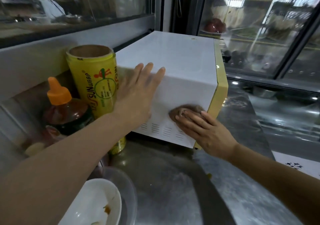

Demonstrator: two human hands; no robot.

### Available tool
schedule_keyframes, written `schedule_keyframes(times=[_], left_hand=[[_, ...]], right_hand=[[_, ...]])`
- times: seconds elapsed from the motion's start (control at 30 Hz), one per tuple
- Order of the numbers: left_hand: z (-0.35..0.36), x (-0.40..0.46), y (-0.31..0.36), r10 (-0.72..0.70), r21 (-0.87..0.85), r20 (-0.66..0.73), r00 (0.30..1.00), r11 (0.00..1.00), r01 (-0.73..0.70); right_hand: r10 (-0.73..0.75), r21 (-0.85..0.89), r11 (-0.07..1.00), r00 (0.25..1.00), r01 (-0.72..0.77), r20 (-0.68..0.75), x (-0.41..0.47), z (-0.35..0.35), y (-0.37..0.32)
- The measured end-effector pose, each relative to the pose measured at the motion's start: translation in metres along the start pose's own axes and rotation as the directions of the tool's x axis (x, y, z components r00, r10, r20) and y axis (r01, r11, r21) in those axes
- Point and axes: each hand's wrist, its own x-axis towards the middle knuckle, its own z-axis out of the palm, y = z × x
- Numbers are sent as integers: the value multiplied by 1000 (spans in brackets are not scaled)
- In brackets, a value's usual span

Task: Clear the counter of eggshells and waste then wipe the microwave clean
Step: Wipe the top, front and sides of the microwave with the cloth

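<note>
The white microwave [174, 58] with a pale yellow front stands on the steel counter [169, 181]. My left hand [138, 93] lies flat with fingers spread over the top left edge of its side panel. My right hand [202, 129] presses a brown cloth [187, 109] against the lower part of that side panel, just above the vent slots. Only the cloth's upper part shows past my fingers.
A tall yellow cling wrap roll [97, 81] and a dark sauce bottle [65, 110] with an orange cap stand left of the microwave. A white bowl [97, 205] with food scraps sits at the bottom left. Glass display cases rise behind and to the right.
</note>
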Motion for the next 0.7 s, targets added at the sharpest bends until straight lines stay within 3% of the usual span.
schedule_keyframes(times=[0.1, 0.23, 0.33, 0.47, 0.6, 0.7], left_hand=[[3, 0, -1, -5, -26, -12, 1000, 1000, 4], [2, -5, 4, -15, -83, -11, 1000, 996, 14], [5, -26, 11, -20, -81, -21, 1000, 997, 18], [13, -62, 13, 30, -54, 37, 999, 998, -28], [17, -82, 12, 61, -48, 123, 991, 997, -55], [19, -87, 14, 67, -54, 156, 985, 997, -59]], right_hand=[[-118, 68, 991, 988, 111, 102, -7, 5, -19], [-122, 296, 949, 992, 106, 34, -14, -1, -41], [-5, 463, 886, 999, -16, 44, -17, -11, -58], [19, 737, 611, 936, -289, 352, 8, -11, -83], [-74, 678, 647, 856, -349, 511, 18, 12, -101], [-62, 647, 613, 789, -454, 612, -4, 21, -98]])
